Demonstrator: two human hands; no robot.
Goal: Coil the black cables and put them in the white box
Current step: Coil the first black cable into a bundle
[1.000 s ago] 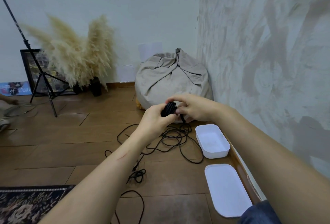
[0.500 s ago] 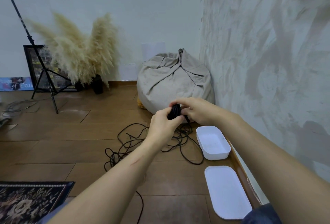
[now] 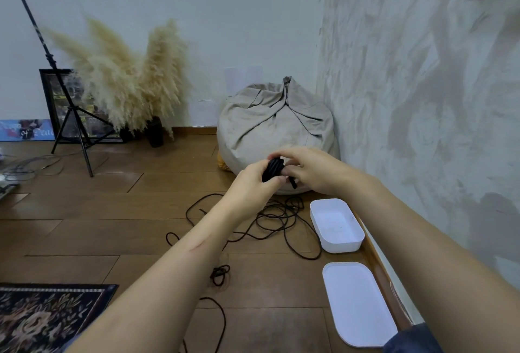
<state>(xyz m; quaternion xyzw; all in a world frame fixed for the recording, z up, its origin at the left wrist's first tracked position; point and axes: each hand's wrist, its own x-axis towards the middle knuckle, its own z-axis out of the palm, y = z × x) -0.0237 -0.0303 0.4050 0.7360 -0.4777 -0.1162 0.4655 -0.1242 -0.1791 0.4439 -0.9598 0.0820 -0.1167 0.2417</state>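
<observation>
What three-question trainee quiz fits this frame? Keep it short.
1. True or false: the white box already holds a cable.
2. The left hand and right hand both grip: A) the white lid B) the black cable coil C) the tripod.
3. Where do the loose black cables lie?
Key: 1 false. 2 B. 3 On the wooden floor, left of the box.

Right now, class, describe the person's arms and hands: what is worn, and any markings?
The left forearm and right forearm are bare: no sleeves, watch or bracelets show. The left hand and right hand wear no gloves or visible rings. A thin scratch-like line crosses the left forearm.
</observation>
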